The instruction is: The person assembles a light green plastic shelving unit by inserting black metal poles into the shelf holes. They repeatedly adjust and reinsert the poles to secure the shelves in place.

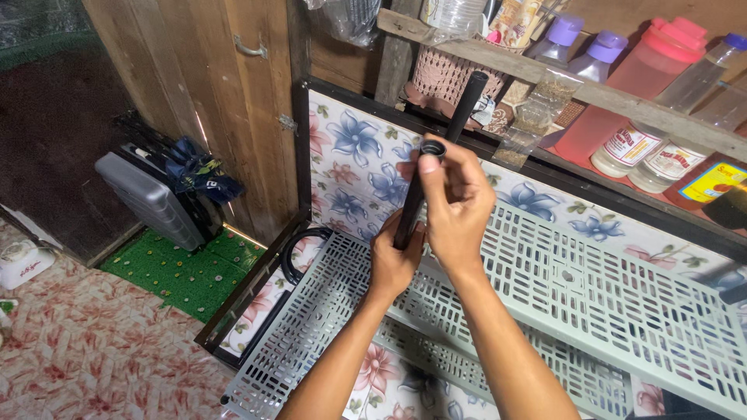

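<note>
Hands first: left hand [393, 264] is wrapped around the lower part of a black tube [410, 206], fingers clenched on it, holding it upright over the pale green slotted shelf panel [607, 303]. Right hand [455, 198] grips the top end, thumb pressed on the tube's open rim. Up on the wooden shelf [622, 97]: a pink jug [630, 85] of pink liquid, clear purple-capped bottles [560, 43] and labelled bottles [626, 148].

On the wooden shelf [622, 99], two clear bottles bear white-and-red labels [625, 145]; right of them sits a yellow-and-red label [712, 183]; a snack packet [513, 17] stands above.
</note>
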